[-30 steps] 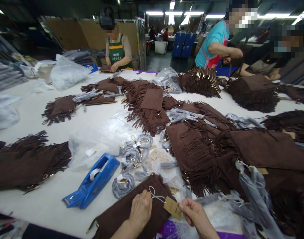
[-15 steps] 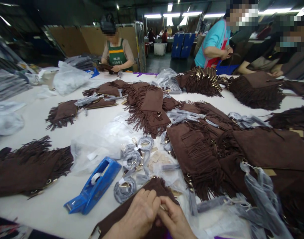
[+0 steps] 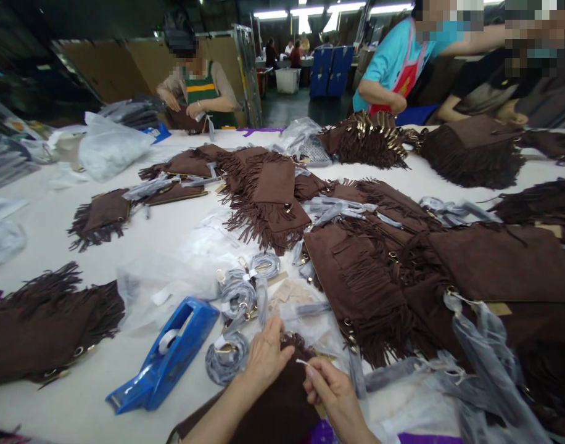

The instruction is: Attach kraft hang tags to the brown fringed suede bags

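A dark brown suede bag point(image 3: 268, 410) lies before me at the table's near edge, its lower part cut off by the frame. My left hand point(image 3: 266, 351) rests at its far side, thumb stretched apart from the fingers; the fingertips are partly hidden. Over the bag's right side, my right hand point(image 3: 331, 385) pinches a thin white strip point(image 3: 303, 362) between thumb and fingers. Just left of my left hand sits a coiled strap point(image 3: 227, 357) in grey wrapping. Beyond it are more wrapped strap coils point(image 3: 239, 293) with gold clasps.
A blue tape dispenser point(image 3: 164, 357) stands to the left, near another fringed bag point(image 3: 37, 333). Several brown fringed bags point(image 3: 356, 277) are heaped on the right. Clear plastic bags point(image 3: 157, 290) lie mid-table. Co-workers stand across the table, one in a green apron point(image 3: 202, 92).
My hands were together over the bag; now they are apart. The left has moved forward with its thumb out, and the white strip shows in the right hand. One co-worker has stretched out an arm.
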Motion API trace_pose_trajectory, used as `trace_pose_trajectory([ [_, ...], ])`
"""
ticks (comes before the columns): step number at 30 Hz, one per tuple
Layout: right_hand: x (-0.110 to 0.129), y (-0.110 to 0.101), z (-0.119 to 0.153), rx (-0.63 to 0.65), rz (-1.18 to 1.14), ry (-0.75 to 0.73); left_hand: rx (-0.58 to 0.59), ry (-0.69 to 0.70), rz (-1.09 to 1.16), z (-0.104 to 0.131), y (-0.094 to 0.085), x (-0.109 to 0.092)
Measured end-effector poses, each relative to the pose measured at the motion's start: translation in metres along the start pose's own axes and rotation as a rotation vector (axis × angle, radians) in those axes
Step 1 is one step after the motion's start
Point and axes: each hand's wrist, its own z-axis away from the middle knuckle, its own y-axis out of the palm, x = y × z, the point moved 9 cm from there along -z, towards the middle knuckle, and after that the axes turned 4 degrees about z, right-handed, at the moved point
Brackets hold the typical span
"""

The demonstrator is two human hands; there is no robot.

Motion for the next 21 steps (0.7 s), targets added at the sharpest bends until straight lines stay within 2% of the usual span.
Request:
trace_pose_trajectory([
  [2,-0.001,-0.001,-0.002,-0.022,-0.013,-0.001,-0.012,-0.050,0.069,0.010,-0.001,0.001],
  [8,0.007,-0.002,0.004,-0.042,-0.016,-0.016,-0.216,0.007,0.276,0.045,-0.013,-0.002],
  [17,0.029,0.007,0.017,-0.010,0.125,-0.106,-0.054,-0.166,0.569,0.052,-0.010,0.014],
  [19,0.036,0.008,0.015,-0.020,0.185,-0.169,-0.036,-0.192,0.604,0.054,-0.009,0.015],
  [21,0.049,0.009,0.014,-0.054,0.286,-0.298,-0.027,-0.202,0.619,0.055,-0.007,0.015],
])
